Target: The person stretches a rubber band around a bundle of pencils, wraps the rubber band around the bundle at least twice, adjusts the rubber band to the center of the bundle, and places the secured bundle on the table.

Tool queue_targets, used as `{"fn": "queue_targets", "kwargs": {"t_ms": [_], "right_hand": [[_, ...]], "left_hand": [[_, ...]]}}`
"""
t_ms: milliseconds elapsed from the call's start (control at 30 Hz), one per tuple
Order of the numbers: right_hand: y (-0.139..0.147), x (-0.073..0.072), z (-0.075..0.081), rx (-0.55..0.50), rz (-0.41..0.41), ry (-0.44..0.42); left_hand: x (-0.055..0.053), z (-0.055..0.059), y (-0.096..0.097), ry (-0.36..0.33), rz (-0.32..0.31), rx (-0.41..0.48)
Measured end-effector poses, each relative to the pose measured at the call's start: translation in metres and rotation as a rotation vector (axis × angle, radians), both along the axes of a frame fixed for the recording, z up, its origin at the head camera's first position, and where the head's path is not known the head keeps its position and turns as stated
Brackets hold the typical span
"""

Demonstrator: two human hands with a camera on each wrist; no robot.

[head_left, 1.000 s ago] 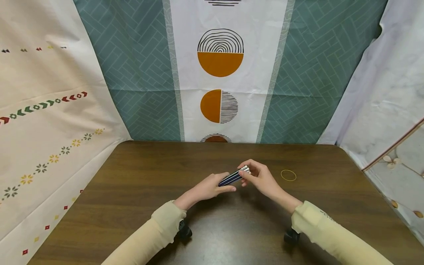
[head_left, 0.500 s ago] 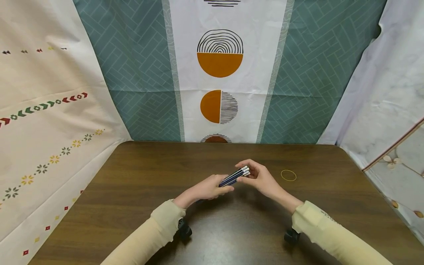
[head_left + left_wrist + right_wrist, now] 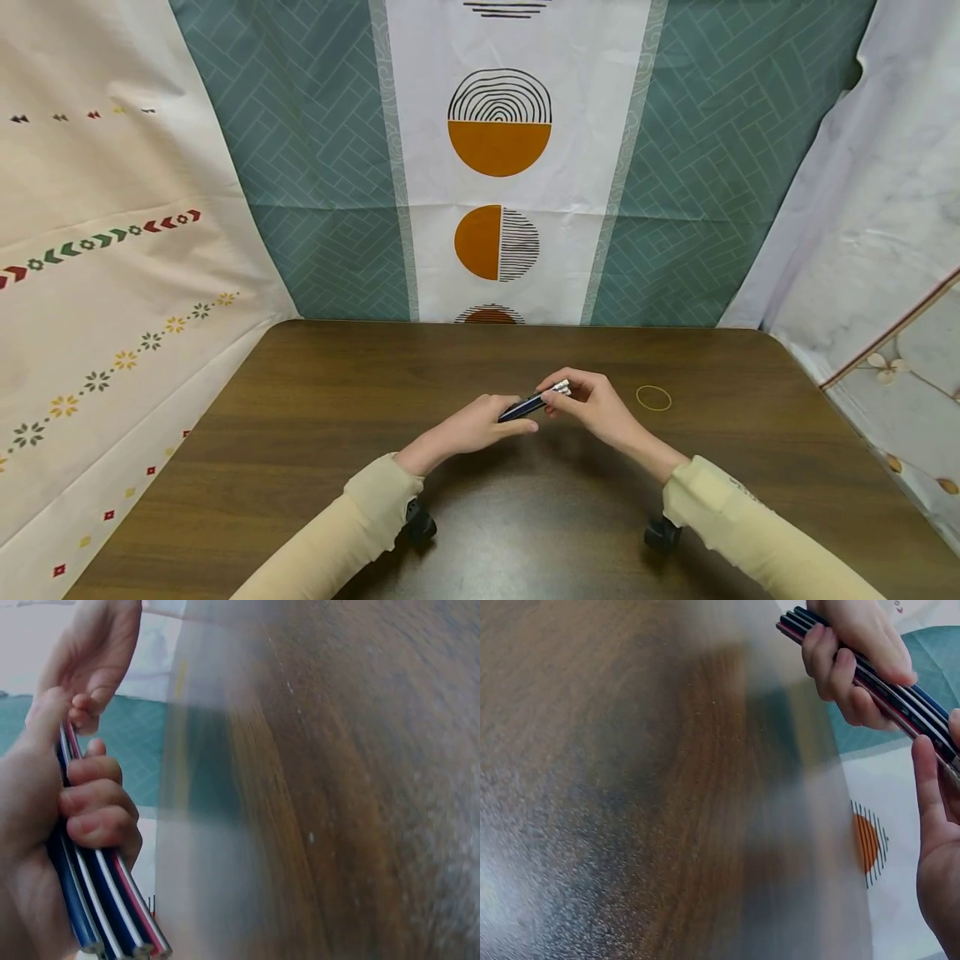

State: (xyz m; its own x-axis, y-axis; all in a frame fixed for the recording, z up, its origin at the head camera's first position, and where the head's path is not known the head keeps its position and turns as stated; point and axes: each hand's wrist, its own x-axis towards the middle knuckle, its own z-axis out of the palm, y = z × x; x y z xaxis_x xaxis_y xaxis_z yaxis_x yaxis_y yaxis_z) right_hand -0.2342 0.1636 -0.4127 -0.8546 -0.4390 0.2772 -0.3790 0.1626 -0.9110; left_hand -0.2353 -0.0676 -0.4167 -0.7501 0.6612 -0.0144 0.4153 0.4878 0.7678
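Observation:
A bundle of dark blue striped pencils (image 3: 522, 408) is held over the middle of the table, tilted up to the right. My left hand (image 3: 474, 425) grips the bundle around its lower part, and in the left wrist view the fingers (image 3: 101, 802) curl over the pencils, whose unsharpened-looking ends stick out below the palm. At the upper end, by the silvery tips, my right hand (image 3: 597, 410) pinches the bundle between thumb and fingers. Part of that end is hidden behind the right thumb.
A thin yellow rubber band (image 3: 651, 386) lies on the brown wooden table (image 3: 360, 367), right of the hands. Patterned cloths hang behind the table (image 3: 502, 150) and along both sides. A dark wrist camera (image 3: 420, 525) sits under each sleeve.
Half a second ago the right thumb and fingers were more spread around the pencil ends; now they pinch them again. The bundle looks narrower and lies slightly flatter. The rubber band has stayed put.

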Motion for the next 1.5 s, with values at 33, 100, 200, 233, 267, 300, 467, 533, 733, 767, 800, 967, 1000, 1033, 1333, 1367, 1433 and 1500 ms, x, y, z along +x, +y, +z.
{"fn": "queue_targets", "kwargs": {"t_ms": [33,100,200,233,267,300,467,533,733,767,800,967,1000,1033,1333,1367,1433,1500], "right_hand": [[0.0,0.0,0.0,-0.004,0.002,-0.005],[0.001,-0.001,-0.001,-0.015,0.011,-0.015],[0.002,-0.001,-0.002,-0.029,0.018,-0.017],[0.002,-0.001,-0.001,-0.033,0.016,-0.016],[0.002,-0.001,-0.001,-0.037,0.012,-0.017],[0.001,-0.001,0.0,-0.039,0.006,-0.016],[0.002,-0.002,0.001,-0.006,0.014,-0.013],[0.003,-0.002,0.001,0.015,0.033,-0.007],[0.004,-0.002,0.002,0.045,0.061,0.009],[0.004,-0.002,0.002,0.05,0.057,0.013],[0.003,-0.001,0.002,0.049,0.054,0.019],[-0.004,0.005,0.0,0.097,0.008,0.084],[-0.006,0.007,-0.001,0.113,-0.001,0.096],[-0.007,0.009,-0.002,0.135,-0.012,0.105],[-0.01,0.015,-0.007,0.229,-0.041,0.147],[-0.01,0.015,-0.007,0.22,-0.042,0.145],[-0.01,0.014,-0.006,0.186,-0.039,0.124],[-0.01,0.013,-0.005,0.124,-0.035,0.083]], "left_hand": [[0.0,0.0,0.0,-0.023,-0.006,0.02],[0.001,0.001,0.0,-0.07,-0.017,0.054],[0.001,0.002,0.001,-0.094,-0.029,0.068],[0.001,0.002,0.001,-0.085,-0.027,0.061],[0.001,0.002,0.001,-0.07,-0.024,0.052],[0.001,0.002,0.001,-0.055,-0.021,0.043],[0.0,0.0,0.001,-0.062,-0.028,0.038],[0.0,-0.001,0.0,-0.115,-0.046,0.055],[-0.001,-0.001,-0.002,-0.195,-0.09,0.058],[-0.001,-0.001,-0.002,-0.198,-0.093,0.058],[-0.001,-0.001,-0.002,-0.2,-0.092,0.058],[-0.001,-0.001,-0.001,-0.198,-0.063,0.064],[-0.001,-0.001,0.0,-0.194,-0.055,0.062],[-0.002,-0.001,0.0,-0.189,-0.049,0.061],[-0.001,0.0,0.003,-0.179,-0.054,0.044],[-0.001,0.0,0.003,-0.174,-0.053,0.044],[-0.001,0.001,0.003,-0.158,-0.051,0.041],[-0.001,0.001,0.004,-0.139,-0.042,0.04]]}}
